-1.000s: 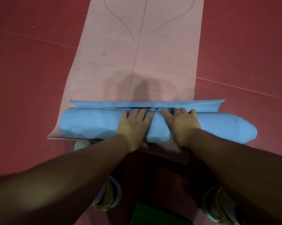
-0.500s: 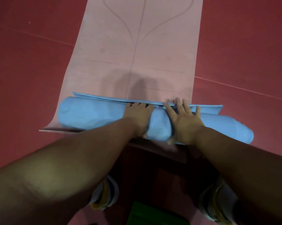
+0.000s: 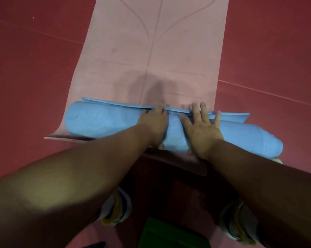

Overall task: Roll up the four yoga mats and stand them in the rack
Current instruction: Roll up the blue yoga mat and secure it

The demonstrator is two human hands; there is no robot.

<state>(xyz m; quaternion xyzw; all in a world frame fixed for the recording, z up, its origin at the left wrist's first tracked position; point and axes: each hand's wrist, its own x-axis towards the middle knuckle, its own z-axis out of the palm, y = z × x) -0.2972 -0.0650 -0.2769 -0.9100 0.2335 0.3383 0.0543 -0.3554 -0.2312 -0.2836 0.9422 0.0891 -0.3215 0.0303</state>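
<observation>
**Two hands on a blue roll, pink mat beneath**

Pressing down on the blue mat roll (image 3: 104, 120), I have both palms on its middle, side by side with a narrow strip of blue showing between them. My left hand (image 3: 154, 122) lies over the top of the roll with the fingers bent forward over its far side; their tips reach the loose blue flap (image 3: 115, 102) that lies flat along the roll's far edge. My right hand (image 3: 201, 126) is spread wide, fingers straight and fanned apart, the tips passing over the flap and just reaching the pink beyond it (the thumb points toward my other hand).

The roll lies crosswise, left to right, on the near end of the pink mat (image 3: 151, 51), which runs flat away from me and carries faint printed lines and small circles. The roll's left end sits within the pink mat's width; its right end sticks out past the pink edge over the red floor (image 3: 25, 68), and that end looks uneven, stepped rather than flush. The pink mat's near left corner lifts slightly off the floor.

Nearer to me, below my forearms, my two shoes (image 3: 115, 210) stand on the floor, and a green thing (image 3: 169, 233) shows at the near edge between them; I cannot tell what it is.
</observation>
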